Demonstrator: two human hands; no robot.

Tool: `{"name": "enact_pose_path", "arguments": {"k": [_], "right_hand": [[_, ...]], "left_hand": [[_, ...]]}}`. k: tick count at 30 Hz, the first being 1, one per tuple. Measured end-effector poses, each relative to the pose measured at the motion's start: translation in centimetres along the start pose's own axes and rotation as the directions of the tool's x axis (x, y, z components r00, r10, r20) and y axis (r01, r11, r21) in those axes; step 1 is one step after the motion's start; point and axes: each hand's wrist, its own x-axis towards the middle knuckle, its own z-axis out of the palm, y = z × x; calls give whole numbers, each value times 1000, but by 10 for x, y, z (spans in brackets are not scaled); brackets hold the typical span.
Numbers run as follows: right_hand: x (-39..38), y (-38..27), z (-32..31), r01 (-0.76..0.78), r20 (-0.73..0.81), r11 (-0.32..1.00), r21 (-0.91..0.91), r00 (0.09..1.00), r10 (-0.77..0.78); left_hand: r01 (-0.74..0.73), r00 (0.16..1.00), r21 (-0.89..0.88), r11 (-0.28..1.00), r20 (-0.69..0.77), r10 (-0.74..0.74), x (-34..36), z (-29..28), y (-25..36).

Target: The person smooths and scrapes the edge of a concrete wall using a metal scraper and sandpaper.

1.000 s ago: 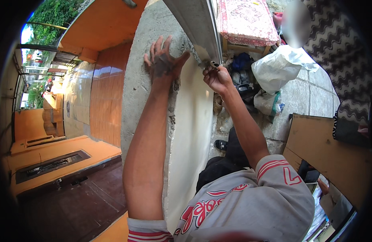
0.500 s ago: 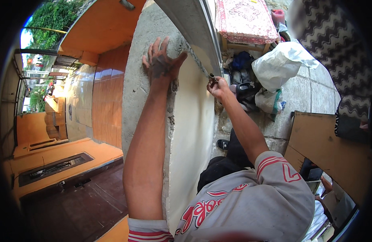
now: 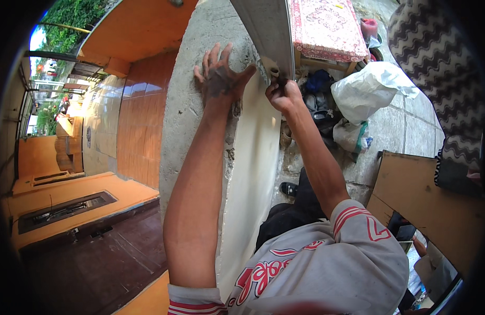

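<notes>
My left hand [image 3: 220, 79] rests with spread fingers on the rough grey concrete ledge [image 3: 184, 136], its thumb near the chipped edge beside the pale plastered face [image 3: 253, 168]. To its right, my right hand [image 3: 283, 97] is closed round a small tube-like object [image 3: 274, 71] with a hollow end, its exact kind hard to tell. That hand is at the pale face, close to the lower end of the grey upright frame [image 3: 268, 31], whose join with the ledge is partly hidden by the fingers.
A patterned red-and-white mat [image 3: 326, 26] lies on a low wooden stand at upper right, above shoes [image 3: 318, 105] and white sacks [image 3: 360, 86]. A zigzag cloth [image 3: 421, 47] and brown board [image 3: 410, 199] are at right. An orange tiled porch [image 3: 142, 115] is at left.
My right hand first moved down and right with the object, then back up to beside the frame's end. My left hand stays spread on the ledge, with slight shifts in view.
</notes>
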Motion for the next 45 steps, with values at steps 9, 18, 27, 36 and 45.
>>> {"name": "enact_pose_path", "arguments": {"k": [9,18,27,36,45], "right_hand": [[-61,-15,52,-197,332,973,119,932,148],[-85,-10,-51,-85,179,953,-292,974,141],[-98,-1,-84,-72,25,896,-437,995,92],[-109,-13,-86,-57,-29,811,-582,998,49],[-145,-64,-48,12,69,346,-938,986,153]], "left_hand": [[5,1000,-3,1000,-1,-5,2,-3,2],[12,1000,-13,1000,26,-12,2,-1,7],[27,999,-10,1000,37,-26,1,-4,0],[28,999,-27,999,36,-27,-1,-3,5],[63,998,-53,997,19,-62,-1,-8,4]]}}
